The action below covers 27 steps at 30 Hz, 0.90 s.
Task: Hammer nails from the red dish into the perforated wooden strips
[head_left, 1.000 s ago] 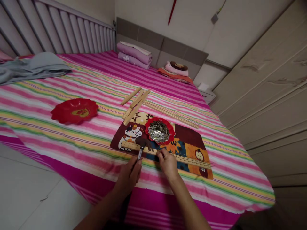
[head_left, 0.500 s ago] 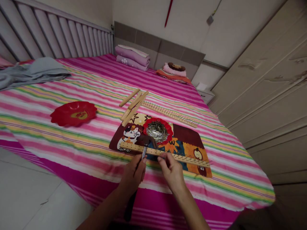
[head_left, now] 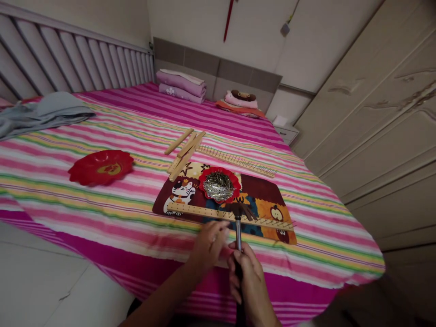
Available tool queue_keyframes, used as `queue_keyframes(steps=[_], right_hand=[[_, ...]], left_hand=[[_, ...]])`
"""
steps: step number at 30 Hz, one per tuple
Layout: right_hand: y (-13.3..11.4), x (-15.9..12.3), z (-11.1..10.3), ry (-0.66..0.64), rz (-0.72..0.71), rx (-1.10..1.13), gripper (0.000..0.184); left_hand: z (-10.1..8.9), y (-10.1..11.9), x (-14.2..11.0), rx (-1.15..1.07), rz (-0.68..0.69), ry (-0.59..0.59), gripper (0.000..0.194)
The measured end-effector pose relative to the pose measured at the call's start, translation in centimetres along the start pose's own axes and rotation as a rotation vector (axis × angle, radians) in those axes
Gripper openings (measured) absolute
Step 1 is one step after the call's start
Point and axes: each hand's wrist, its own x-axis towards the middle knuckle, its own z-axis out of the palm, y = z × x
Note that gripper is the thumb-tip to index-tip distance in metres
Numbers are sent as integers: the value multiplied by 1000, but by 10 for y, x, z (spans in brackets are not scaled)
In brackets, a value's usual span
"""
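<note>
My right hand (head_left: 250,272) is closed around the black grip of a claw hammer with a shiny metal shaft (head_left: 238,232). Its dark head lies over a wooden strip (head_left: 194,209) and hides part of it. The strip has rows of holes on its left part and slanting nails on its right. Beside the shaft, my left hand (head_left: 209,243) hovers at the strip's near edge, fingers loosely stretched and a little blurred. Just beyond the strip, a red scalloped dish (head_left: 235,182) holds many nails (head_left: 220,185). Strip and dish rest on a patterned mat (head_left: 260,190).
A second nailed strip (head_left: 238,161) lies behind the mat. Several bare wooden strips (head_left: 185,154) are piled to its left. A red plate (head_left: 102,168) sits farther left on the striped bed cover (head_left: 143,195), with grey clothing (head_left: 51,111) beyond. Folded bedding (head_left: 180,85) is near the headboard.
The hammer has passed from my left hand to my right, and its head has shifted right along the strip. My left hand has let go and moved right; the view has shifted slightly.
</note>
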Motion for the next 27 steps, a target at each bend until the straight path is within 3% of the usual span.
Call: queue_keyframes(steps=[3,8,20,27], right_hand=[[2,-5,-16,73,19,9,33],[2,-14,-33,128,44,1,34],[29,4,-37,115,57,-46,46],[21,10,-24,12,101,-31,36]], left_hand=[[-1,-22,22,285,-57,186,19],[9,-36,45,540,-64,147,11],[18,-40,45,665,37,83,17],[18,-43,45,692,53,106,19]])
